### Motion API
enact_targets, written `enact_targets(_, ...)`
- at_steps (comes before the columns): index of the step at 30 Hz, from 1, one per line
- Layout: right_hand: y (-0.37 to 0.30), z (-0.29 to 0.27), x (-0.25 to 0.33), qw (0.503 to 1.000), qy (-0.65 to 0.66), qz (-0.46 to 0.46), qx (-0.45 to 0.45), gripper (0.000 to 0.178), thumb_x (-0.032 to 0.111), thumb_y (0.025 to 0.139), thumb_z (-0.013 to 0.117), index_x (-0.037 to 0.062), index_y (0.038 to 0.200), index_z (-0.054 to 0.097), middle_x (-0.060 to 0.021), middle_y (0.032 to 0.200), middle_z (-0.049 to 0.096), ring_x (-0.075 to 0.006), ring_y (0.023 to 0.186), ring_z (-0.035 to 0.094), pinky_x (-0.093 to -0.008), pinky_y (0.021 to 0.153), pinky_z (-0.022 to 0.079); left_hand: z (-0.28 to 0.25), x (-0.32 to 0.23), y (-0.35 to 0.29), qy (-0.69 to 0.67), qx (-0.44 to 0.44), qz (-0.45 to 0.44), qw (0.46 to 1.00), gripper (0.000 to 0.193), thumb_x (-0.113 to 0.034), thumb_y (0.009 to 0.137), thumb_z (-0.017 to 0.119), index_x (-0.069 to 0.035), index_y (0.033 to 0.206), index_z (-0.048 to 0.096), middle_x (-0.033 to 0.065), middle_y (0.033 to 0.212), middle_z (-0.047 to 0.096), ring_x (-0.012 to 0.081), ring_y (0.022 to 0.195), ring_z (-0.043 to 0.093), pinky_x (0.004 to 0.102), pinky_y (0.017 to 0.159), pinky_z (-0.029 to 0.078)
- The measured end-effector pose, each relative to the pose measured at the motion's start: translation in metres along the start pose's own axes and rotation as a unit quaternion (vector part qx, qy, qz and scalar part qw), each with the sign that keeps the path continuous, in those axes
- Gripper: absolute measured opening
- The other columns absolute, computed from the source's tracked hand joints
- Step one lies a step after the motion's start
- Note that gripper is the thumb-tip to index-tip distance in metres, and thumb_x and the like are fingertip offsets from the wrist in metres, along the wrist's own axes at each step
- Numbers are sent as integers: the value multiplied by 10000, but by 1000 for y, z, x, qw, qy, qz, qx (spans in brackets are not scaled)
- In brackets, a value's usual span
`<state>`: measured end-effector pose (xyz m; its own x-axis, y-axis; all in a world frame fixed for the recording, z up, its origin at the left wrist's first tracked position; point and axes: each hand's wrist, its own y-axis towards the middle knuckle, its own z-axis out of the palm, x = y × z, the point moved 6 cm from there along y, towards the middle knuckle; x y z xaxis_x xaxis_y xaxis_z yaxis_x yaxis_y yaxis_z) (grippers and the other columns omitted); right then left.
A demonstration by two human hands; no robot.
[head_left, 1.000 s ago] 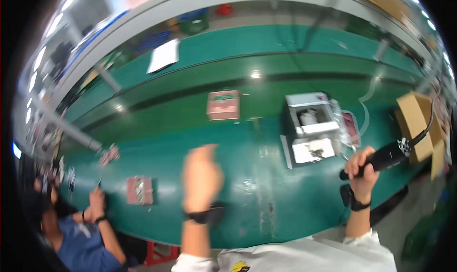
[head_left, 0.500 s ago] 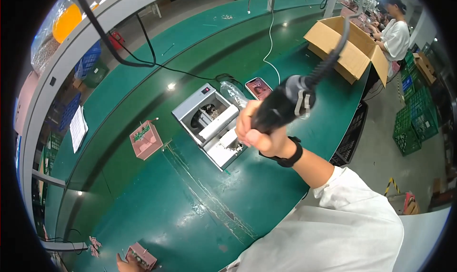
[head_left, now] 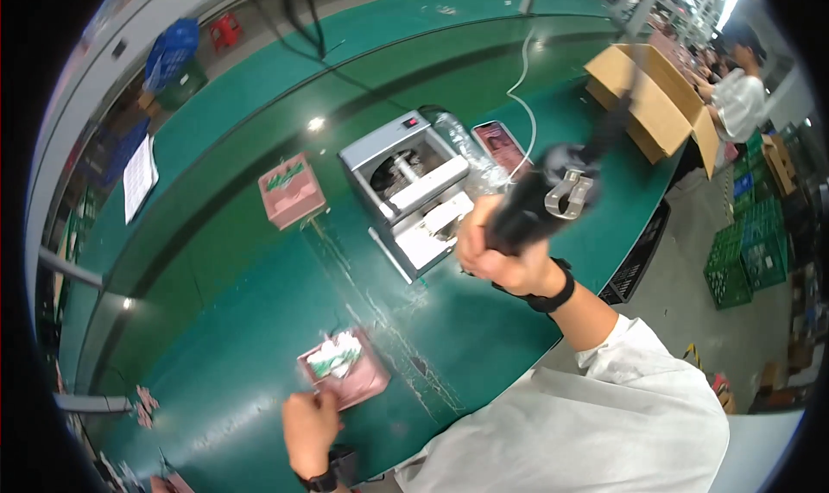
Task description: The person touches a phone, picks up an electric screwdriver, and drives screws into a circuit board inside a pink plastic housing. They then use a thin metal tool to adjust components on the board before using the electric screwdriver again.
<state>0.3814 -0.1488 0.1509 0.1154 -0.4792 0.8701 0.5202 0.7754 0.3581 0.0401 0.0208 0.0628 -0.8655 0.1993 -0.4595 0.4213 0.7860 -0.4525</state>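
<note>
My right hand [head_left: 505,247] is wrapped round a black electric screwdriver [head_left: 540,201], its cable running up from the end that bears a metal hanging loop. The driver is smeared by motion, and its tip is hidden. My left hand [head_left: 311,424], a dark band at its wrist, is closed at the near edge of a pink tray [head_left: 367,381]. White and green pieces [head_left: 335,355] lie in that tray, too blurred to name. Beyond the right hand stands a grey screw feeder [head_left: 363,154] with a round dark drum and a lit white part in front.
A second pink tray [head_left: 294,201] with green pieces stands left of the feeder. A phone [head_left: 499,143], a clear plastic bag [head_left: 466,152] and an open carton [head_left: 652,117] are behind. Pink scraps [head_left: 145,404] lie at far left. Part of another hand [head_left: 159,484] shows at lower left.
My left hand and a pink tray have come from the lower left toward the middle of the bench. The view has shifted; my right hand still holds the screwdriver, a little lower.
</note>
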Motion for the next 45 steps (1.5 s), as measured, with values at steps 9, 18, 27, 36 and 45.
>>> enact_targets(9,4,68,11,992,14,-67,109,391,266,909,859,49,906,534,-36,700,589,-150,596,560,-297,573,484,-4,-68,11,-14,-179,156,971,261,-185,944,760,75,961,756,233,902,759,394,837,746,471,769,582)
enact_targets(18,14,97,-46,990,-19,-29,136,375,227,910,850,48,921,521,-50,724,592,-149,631,557,-308,604,495,24,-98,46,-58,-119,360,923,234,-91,921,746,7,1133,768,154,1095,751,367,1060,684,453,949,517)
enact_targets(27,28,108,-86,994,-8,-7,113,318,149,903,810,47,927,509,-62,770,603,-140,679,565,-311,645,508,26,-103,55,-55,-104,376,919,197,-64,910,739,2,1093,775,140,1085,737,361,1026,684,467,914,546)
enact_targets(36,31,110,-107,993,-40,1,115,349,208,925,822,45,928,513,-62,784,607,-136,676,568,-304,642,506,25,-98,57,-86,-113,375,916,176,-52,909,737,1,1074,770,140,1036,708,360,1009,672,472,893,550)
enact_targets(45,33,113,-110,992,-42,17,122,311,184,918,815,41,945,540,-46,787,612,-125,691,575,-297,635,496,26,-94,59,-94,-127,389,908,158,-54,907,742,0,1053,768,141,999,696,367,980,663,485,869,544)
